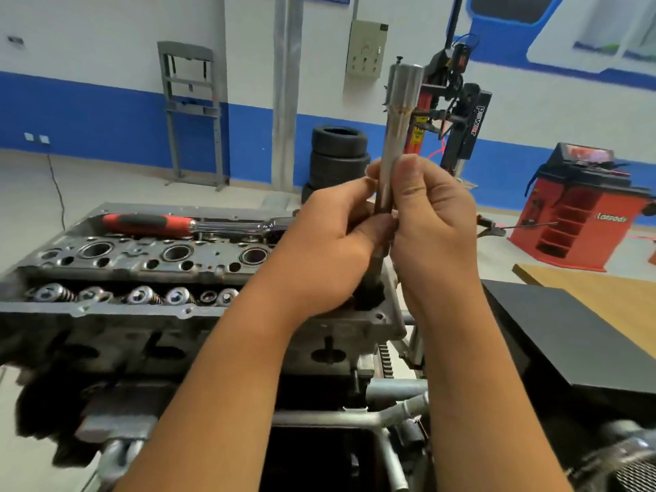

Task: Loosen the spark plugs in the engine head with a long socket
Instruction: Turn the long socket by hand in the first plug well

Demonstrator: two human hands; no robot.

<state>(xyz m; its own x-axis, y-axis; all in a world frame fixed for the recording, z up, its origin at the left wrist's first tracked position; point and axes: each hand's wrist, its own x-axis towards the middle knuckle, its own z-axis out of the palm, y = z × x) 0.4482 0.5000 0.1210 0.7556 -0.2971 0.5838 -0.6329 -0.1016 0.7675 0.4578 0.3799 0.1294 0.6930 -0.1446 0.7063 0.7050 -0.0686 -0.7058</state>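
Long socket (395, 136): upright, above the engine head's (149, 264) right end, lower end dropping toward a well. Left hand (330, 243) and right hand (433, 221): both pinching its lower shaft. Ratchet (184, 225): lying on the head, at 9 o'clock from the hands.

two hands (372, 236), one long socket (397, 136), one ratchet (191, 224), three tyres (339, 158)

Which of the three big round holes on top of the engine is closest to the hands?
The rightmost hole, just beside the left hand; the other two lie farther left.
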